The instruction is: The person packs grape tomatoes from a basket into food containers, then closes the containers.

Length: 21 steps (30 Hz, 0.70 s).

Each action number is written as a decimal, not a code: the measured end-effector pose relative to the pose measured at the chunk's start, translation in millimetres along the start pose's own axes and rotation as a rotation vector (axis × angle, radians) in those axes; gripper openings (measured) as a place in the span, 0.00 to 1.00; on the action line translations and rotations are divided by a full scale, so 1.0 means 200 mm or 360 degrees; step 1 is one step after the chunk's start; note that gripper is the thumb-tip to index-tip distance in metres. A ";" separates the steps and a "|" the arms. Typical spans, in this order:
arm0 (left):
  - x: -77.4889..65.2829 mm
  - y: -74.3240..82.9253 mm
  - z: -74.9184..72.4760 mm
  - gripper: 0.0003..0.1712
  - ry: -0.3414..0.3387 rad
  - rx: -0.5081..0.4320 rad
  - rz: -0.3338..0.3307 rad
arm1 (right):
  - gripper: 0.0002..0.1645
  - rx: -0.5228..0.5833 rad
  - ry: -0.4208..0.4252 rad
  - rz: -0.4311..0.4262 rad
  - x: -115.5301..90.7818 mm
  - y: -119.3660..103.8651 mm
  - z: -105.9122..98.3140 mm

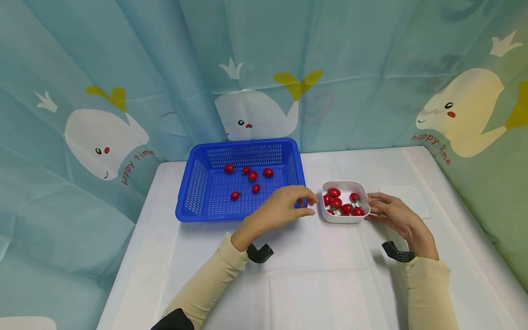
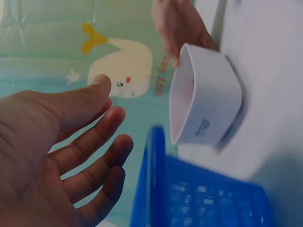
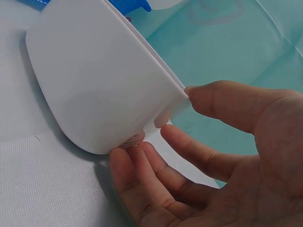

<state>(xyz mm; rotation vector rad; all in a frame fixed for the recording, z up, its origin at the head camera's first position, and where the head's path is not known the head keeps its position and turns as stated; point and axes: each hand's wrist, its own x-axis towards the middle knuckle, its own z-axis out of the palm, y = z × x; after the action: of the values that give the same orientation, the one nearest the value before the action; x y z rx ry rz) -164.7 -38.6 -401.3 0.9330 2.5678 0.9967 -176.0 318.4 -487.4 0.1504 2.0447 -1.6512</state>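
Note:
A small white container (image 1: 343, 219) with several cherry tomatoes (image 1: 347, 209) in it stands on the table. My right hand (image 1: 398, 217) holds it at its right side. In the right wrist view, the thumb (image 3: 222, 101) is at the rim and fingertips (image 3: 124, 163) are at the lower edge. My left hand (image 1: 278, 206) hovers by the right front corner of a blue basket (image 1: 214, 215), fingers loosely bent and apart, pointing toward the container. Nothing shows between thumb and fingers in the left wrist view. More cherry tomatoes (image 1: 253, 176) lie spread in the basket.
A flat, whitish translucent lid (image 1: 406, 200) lies on the table behind the right hand. White cloth (image 1: 313, 284) covers the table. A blue-green curtain (image 1: 350, 105) with printed whales hangs right behind the table's back edge and along its sides.

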 end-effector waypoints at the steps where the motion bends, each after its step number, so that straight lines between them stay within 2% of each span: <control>1: -0.01 -0.01 -0.02 0.16 -0.0002 -0.0001 -0.0009 | 0.43 0.0000 0.0000 0.0002 0.00 0.00 0.00; 13: -0.08 -0.14 -0.21 0.12 0.0093 -0.0074 -0.0070 | 0.44 0.0001 0.0015 0.0007 -0.01 -0.01 0.00; 21: -0.10 -0.25 -0.33 0.13 0.0157 0.0039 -0.0140 | 0.41 0.0060 -0.0007 -0.0040 0.00 0.01 0.00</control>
<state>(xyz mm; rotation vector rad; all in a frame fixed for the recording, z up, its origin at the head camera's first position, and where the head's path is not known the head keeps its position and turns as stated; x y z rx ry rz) -201.3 -114.9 -385.8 0.7878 2.6823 1.0130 -175.7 319.0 -489.1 0.1346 2.0205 -1.7046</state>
